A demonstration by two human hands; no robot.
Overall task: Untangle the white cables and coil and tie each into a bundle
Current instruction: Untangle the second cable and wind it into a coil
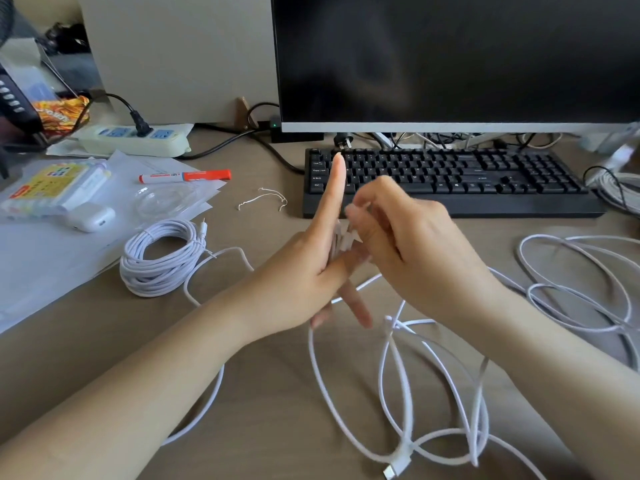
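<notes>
Turns of white cable [341, 239] sit between the left hand [308, 271], its forefinger straight up, and the right hand [398, 233], which pinches them. Slack loops [398, 382] below the hands could snag, dragging turns off the fingers.

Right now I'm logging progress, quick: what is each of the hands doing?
Left hand: holding cable strands, index finger straight up.
Right hand: curled, pinching the same cable strands.
</notes>
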